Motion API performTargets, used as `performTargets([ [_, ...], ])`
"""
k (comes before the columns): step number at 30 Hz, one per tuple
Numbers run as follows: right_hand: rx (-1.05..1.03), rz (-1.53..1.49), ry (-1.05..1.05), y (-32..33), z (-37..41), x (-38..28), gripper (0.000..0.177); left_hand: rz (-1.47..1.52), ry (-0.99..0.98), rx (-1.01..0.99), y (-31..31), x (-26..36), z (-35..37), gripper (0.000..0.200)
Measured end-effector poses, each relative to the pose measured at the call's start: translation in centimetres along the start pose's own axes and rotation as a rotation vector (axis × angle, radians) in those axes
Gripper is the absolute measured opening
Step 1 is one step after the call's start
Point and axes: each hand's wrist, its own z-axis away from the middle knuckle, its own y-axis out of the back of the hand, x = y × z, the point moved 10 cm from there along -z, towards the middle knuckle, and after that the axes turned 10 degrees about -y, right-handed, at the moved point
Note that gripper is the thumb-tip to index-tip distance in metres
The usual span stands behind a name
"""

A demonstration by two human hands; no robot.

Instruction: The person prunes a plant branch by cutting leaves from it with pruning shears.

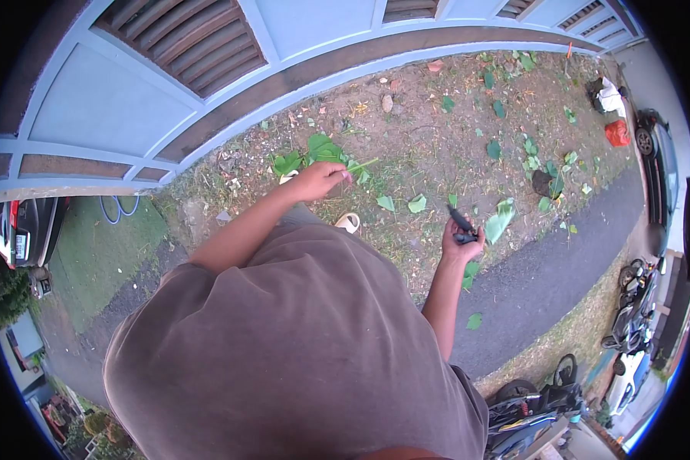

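My left hand (318,182) is closed around a green leaf stalk (364,164), whose cut-looking end sticks out to the right past the fingers. Broad green leaves (323,149) show just beyond that hand; whether they belong to the same stalk is hidden. Off to the right, my right hand (468,244) grips a pair of pruning shears (463,222) by the black handles. Close beside it is a large pale green leaf (501,221), apparently lower down near the ground. A light-coloured shoe (348,222) shows below me between the two hands.
Green leaves (494,149) and bits of litter lie scattered over the bare soil (422,138). A blue wall (314,27) with slatted vents runs along the far side. To the right are a dark clump (542,182), a red bag (617,133), an asphalt strip (552,238) and parked motorbikes (632,307).
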Motion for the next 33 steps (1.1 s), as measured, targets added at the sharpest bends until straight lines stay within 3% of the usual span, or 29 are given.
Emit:
performTargets([
  [2, -0.049, 0.409, -0.15, 0.4, 0.4, 1.2, 0.029, 0.185, -0.017, -0.028, -0.6, -1.5, -1.5, 0.025],
  [5, -0.115, 1.163, -0.371, 1.7, 3.1, 6.4, 0.034, 0.328, -0.037, 0.027, 0.7, 1.9, -4.0, 0.021],
  [7, -0.273, 1.557, -0.448, 2.4, 4.2, 10.4, 0.035, 0.591, -0.047, 0.26, 3.2, 3.9, -5.8, 0.018],
  [9, -0.462, 1.666, -0.526, 1.9, 5.8, 14.2, 0.04, 0.697, -0.317, 0.368, 6.4, 7.9, -7.6, 0.018],
  [10, -0.49, 1.629, -0.552, 1.5, 6.4, 15.5, 0.041, 0.692, -0.316, 0.355, 7.2, 9.1, -8.2, 0.018],
  [12, -0.517, 1.57, -0.566, 0.8, 6.7, 17.7, 0.042, 0.943, -0.361, 0.584, 10.4, 10.8, -8.6, 0.017],
  [13, -0.512, 1.532, -0.502, 0.3, 6.1, 18.4, 0.042, 0.935, -0.36, 0.559, 10.4, 11.3, -9.0, 0.017],
  [15, -0.498, 1.458, -0.423, -0.4, 5.3, 19.1, 0.043, 1.143, -0.416, 0.778, 12.4, 10.9, -8.4, 0.016],
  [17, -0.448, 1.272, -0.36, -1.2, 4.5, 18.8, 0.043, 1.188, -0.432, 0.744, 11.9, 9.6, -8.1, 0.018],
  [21, -0.428, 1.083, -0.242, -2.5, 4.1, 16.8, 0.043, 1.33, -0.198, 0.962, 10.7, 1.2, -5.3, 0.027],
  [25, -0.2, 0.847, -0.11, -0.6, 2.0, 12.0, 0.042, 1.316, 0.023, 1.106, 10.5, -5.3, -1.0, 0.04],
  [27, -0.174, 0.805, -0.082, 0.2, 1.0, 9.8, 0.04, 1.265, 0.082, 1.013, 10.4, -6.1, 0.3, 0.033],
  [29, -0.164, 1.334, 0.112, -1.0, 1.0, 7.7, 0.035, 1.271, 0.132, 0.914, 10.6, -8.0, 1.6, 0.026],
  [31, -0.131, 1.299, 0.129, 1.1, -2.4, 6.8, 0.03, 1.282, 0.189, 0.82, 10.6, -9.3, 2.5, 0.02],
  [33, -0.204, 0.994, -0.068, 3.3, -5.5, 7.4, 0.033, 1.334, 0.225, 0.485, 9.4, -8.6, 2.3, 0.015],
])
